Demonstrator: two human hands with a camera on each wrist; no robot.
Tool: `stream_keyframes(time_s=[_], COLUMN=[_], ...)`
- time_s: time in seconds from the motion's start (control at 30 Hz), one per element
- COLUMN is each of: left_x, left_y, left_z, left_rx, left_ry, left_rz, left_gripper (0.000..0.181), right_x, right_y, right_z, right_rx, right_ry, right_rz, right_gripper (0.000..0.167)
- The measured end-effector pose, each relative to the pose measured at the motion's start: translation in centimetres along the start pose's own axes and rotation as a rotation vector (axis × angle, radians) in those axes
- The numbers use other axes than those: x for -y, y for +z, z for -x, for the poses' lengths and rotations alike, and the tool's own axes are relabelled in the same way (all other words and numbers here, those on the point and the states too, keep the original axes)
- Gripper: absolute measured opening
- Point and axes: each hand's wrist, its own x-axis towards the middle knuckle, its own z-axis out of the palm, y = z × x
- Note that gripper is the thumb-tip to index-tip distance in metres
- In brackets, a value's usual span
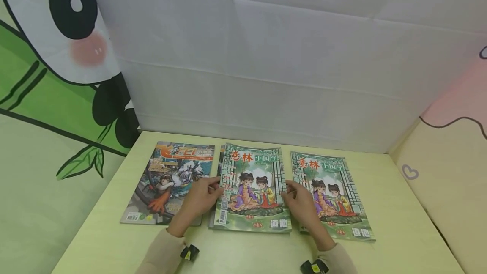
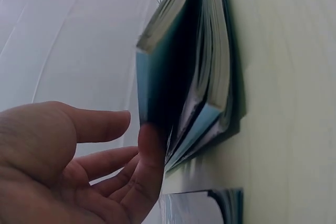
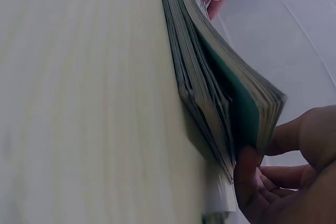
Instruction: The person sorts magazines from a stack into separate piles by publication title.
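A green-covered magazine (image 1: 253, 219), with two cartoon figures on its front, is held tilted up a little over a pile of magazines (image 2: 215, 72) in the middle of the table. My left hand (image 1: 201, 195) holds its left edge. In the left wrist view the fingers are curled under that edge and the thumb is slightly off the cover. At the opposite edge, my right hand (image 1: 303, 206) pinches the magazine between thumb and fingers. A dark gap separates the magazine from the pile in both wrist views.
To the left lies a magazine (image 1: 182, 181) with an orange title. A second green magazine (image 1: 335, 198) with the same cover lies to the right. Behind the pale yellow table (image 1: 243, 253) hangs white cloth (image 1: 266, 75); printed panels flank both sides.
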Motion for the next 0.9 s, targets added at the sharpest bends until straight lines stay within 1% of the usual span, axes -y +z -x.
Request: stream_keyframes(time_s=[0.13,0.2,0.3,0.4,0.47,0.53,0.63,0.77,0.83,0.9], left_x=[-0.2,-0.3,-0.5,-0.8,-1.0,-1.3,-2.2,-3.6,-4.2,-4.7], left_y=[0.3,0.4,0.6,0.6,0.7,0.7,1.0,2.0,2.7,3.4], left_z=[0.0,0.0,0.1,0.3,0.3,0.2,-0.1,-0.4,-0.5,-0.6], left_rx=[0.017,0.028,0.027,0.013,0.004,-0.007,-0.026,-0.040,-0.037,-0.036], left_ry=[-0.056,-0.078,-0.094,-0.102,-0.095,-0.075,-0.049,-0.025,0.004,0.033], left_rz=[0.058,0.096,0.135,0.168,0.193,0.211,0.219,0.262,0.291,0.301], left_gripper=[0.048,0.051,0.051,0.051,0.051,0.051,0.051,0.050,0.050,0.049], right_x=[0.0,-0.1,-0.1,0.2,0.4,0.6,0.7,0.6,0.5,0.2], right_y=[-0.1,-0.2,-0.3,-0.7,-1.1,-1.8,-3.1,-5.2,-6.4,-7.5], right_z=[0.0,0.0,0.0,0.0,-0.1,-0.1,-0.2,-0.4,-0.4,-0.5], right_rx=[-0.017,-0.030,-0.038,-0.032,-0.025,-0.014,0.000,0.015,0.019,0.030], right_ry=[-0.013,-0.001,0.022,0.052,0.057,0.057,0.060,0.095,0.103,0.089], right_rz=[-0.030,-0.043,-0.070,-0.093,-0.106,-0.116,-0.138,-0.146,-0.138,-0.121], right_gripper=[0.044,0.045,0.045,0.044,0.044,0.044,0.045,0.047,0.047,0.047])
